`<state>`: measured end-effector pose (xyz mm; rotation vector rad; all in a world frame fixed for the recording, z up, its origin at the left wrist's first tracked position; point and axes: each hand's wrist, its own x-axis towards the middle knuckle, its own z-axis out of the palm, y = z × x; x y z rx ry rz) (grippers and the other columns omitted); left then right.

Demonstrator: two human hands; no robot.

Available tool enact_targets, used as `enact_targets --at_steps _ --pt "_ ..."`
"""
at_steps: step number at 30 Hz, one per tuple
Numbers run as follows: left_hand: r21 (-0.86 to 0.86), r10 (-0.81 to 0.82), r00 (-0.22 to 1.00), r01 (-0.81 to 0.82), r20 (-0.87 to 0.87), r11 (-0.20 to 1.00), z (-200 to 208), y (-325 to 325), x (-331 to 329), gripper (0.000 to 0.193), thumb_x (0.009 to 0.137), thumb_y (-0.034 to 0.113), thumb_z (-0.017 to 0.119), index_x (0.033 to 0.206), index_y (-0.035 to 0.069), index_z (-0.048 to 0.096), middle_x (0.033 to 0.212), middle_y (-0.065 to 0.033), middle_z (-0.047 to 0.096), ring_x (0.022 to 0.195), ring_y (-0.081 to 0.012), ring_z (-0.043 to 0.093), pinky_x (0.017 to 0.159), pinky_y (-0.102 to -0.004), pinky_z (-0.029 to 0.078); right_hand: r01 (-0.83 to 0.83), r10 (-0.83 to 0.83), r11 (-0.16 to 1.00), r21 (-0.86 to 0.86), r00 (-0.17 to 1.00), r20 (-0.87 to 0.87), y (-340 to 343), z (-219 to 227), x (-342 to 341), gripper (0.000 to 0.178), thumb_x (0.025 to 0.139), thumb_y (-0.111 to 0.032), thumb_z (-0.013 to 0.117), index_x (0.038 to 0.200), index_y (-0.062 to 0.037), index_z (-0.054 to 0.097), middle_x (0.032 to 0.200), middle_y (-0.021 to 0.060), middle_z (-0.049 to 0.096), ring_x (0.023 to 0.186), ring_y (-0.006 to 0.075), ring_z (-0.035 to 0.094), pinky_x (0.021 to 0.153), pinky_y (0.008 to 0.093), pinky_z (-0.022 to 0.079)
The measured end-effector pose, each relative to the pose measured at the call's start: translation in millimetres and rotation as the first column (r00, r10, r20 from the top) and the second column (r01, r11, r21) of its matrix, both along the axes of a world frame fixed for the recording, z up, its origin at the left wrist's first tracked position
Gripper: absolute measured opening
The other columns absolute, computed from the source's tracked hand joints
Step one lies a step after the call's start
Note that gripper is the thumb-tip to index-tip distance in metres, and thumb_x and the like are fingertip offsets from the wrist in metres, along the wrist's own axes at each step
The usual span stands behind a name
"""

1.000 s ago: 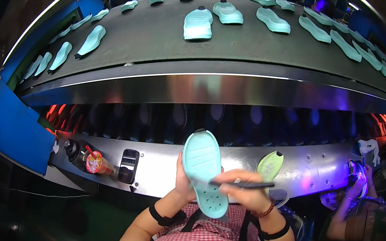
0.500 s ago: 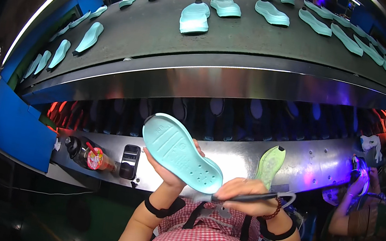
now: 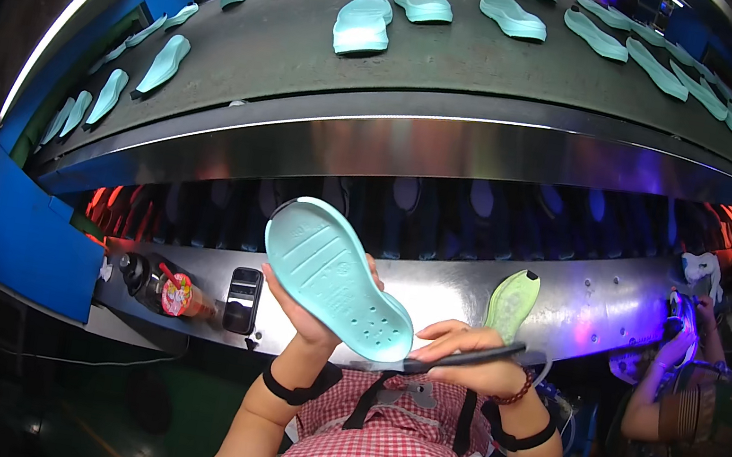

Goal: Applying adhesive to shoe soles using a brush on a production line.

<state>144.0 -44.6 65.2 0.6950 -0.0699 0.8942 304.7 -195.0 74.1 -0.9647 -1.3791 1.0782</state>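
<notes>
Holding a teal shoe sole [image 3: 337, 279], the left hand [image 3: 307, 313] grips it; the right hand [image 3: 470, 358] holds a dark brush [image 3: 451, 359] touching its near end.

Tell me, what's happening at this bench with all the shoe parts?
A person in a red checked top holds a mint-green moulded shoe sole up in the left hand, its inner face toward the camera. The right hand holds a thin dark brush-like tool against the sole's heel end. A yellow-green sole lies on the metal shelf just beyond. Above, more mint-green soles ride a grey conveyor belt.
</notes>
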Motion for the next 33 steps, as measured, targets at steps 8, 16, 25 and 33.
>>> enact_targets --at_steps 8,16,25,33 --pt "-0.363 -0.057 0.991 0.008 -0.124 0.932 -8 -44 9 0.071 0.085 0.058 0.021 0.129 0.003 0.031 0.116 -0.022 0.048 0.1 -0.0341 0.052 0.087 -0.0448 0.043 0.209 -0.293 0.953 -0.221 0.825 -0.483 4 -25 -25 0.018 0.077 0.001 0.059 0.095 0.0043 0.058 0.095 0.0136 0.062 0.091 0.0166 0.058 0.081 0.026 0.046" --pt "-0.172 -0.413 0.842 0.376 -0.346 0.911 -22 -6 -6 0.043 0.089 0.029 0.039 0.119 -0.003 0.04 0.105 -0.0143 0.055 0.091 -0.0195 0.058 0.079 -0.0318 0.048 0.106 -0.101 0.993 -0.042 0.989 0.108 0 12 -10 0.022 0.073 0.0 0.064 0.094 -0.0009 0.062 0.091 0.0111 0.064 0.08 0.0158 0.062 0.07 0.0244 0.05" --pt "-0.302 -0.688 0.451 0.663 -0.568 0.685 17 1 -2 0.049 0.086 0.029 0.049 0.121 -0.004 0.04 0.107 -0.0154 0.054 0.093 -0.0177 0.056 0.075 -0.0281 0.048 -0.13 0.079 0.981 0.143 0.946 0.315 -5 39 20 0.022 0.074 -0.002 0.061 0.096 -0.0035 0.061 0.1 0.0136 0.061 0.09 0.0238 0.061 0.074 0.0284 0.049" --pt "-0.166 -0.576 0.488 0.651 -0.655 0.741 14 13 -17 0.053 0.085 0.028 0.047 0.124 -0.006 0.037 0.115 -0.0175 0.051 0.098 -0.0198 0.055 0.084 -0.0297 0.044 -0.085 0.054 0.993 0.08 0.94 0.338 -14 33 32 0.021 0.075 -0.003 0.059 0.096 -0.0027 0.061 0.101 0.0135 0.061 0.094 0.0248 0.059 0.082 0.0316 0.047"
